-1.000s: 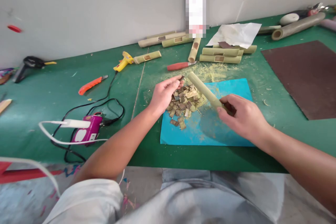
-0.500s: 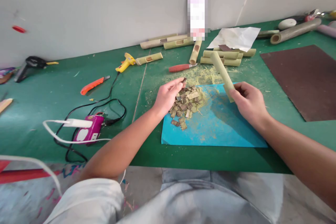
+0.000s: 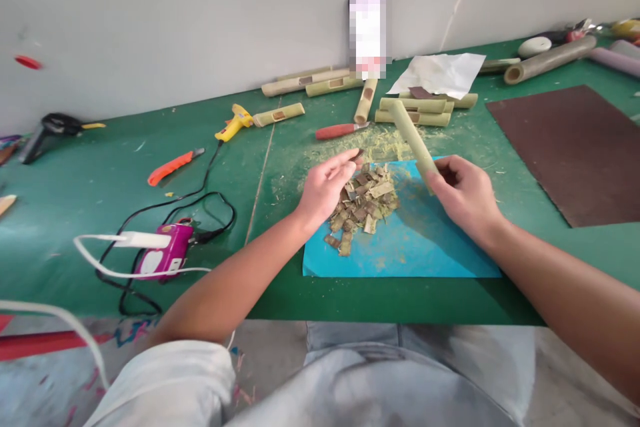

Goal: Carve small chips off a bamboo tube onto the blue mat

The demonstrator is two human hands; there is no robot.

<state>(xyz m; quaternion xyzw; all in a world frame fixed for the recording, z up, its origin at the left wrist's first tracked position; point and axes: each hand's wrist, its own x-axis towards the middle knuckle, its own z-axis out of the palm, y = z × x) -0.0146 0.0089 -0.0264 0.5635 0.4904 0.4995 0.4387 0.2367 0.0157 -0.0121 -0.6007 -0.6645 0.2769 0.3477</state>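
Observation:
My right hand (image 3: 463, 190) grips the near end of a pale green bamboo tube (image 3: 411, 137), which tilts up and away to the left above a blue sheet (image 3: 425, 253). Between the fingertips of my left hand (image 3: 330, 187) is a small dark chip (image 3: 358, 155). That hand hovers at the left edge of a pile of brown and greenish chips (image 3: 367, 197), heaped with fine shavings on the sheet. Just beyond the pile lies a red-handled knife (image 3: 335, 131).
Several cut bamboo tubes (image 3: 425, 105) lie at the back, near a phone (image 3: 367, 33) leaning on the wall. An orange utility knife (image 3: 173, 168), a yellow glue gun (image 3: 235, 121) and a purple power strip (image 3: 167, 250) with cables are on the left. A dark board (image 3: 570, 153) lies right.
My left hand has shifted slightly right over the chip pile, still pinching the chip. The whole view has swung a little; the bamboo tube stays in my right hand.

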